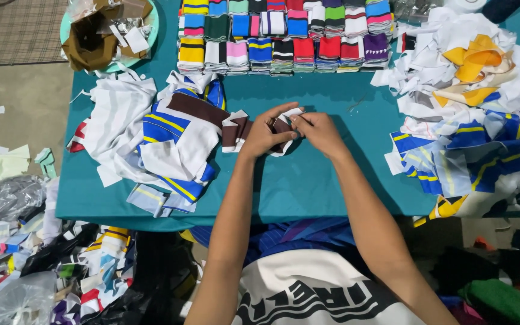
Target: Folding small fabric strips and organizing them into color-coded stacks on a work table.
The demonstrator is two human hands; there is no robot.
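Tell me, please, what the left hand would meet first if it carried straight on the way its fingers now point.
The left hand points up and to the right, at the right hand, which it nearly touches over the brown and white fabric strip. Past that lies bare teal tablecloth, though depth is unclear.

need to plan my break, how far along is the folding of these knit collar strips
Done: rows of folded striped pieces stacked along the table's far edge. In hand: left hand and right hand both grip a brown and white strip. Left: a loose pile at the left and a bigger heap at the right, so plenty remains.
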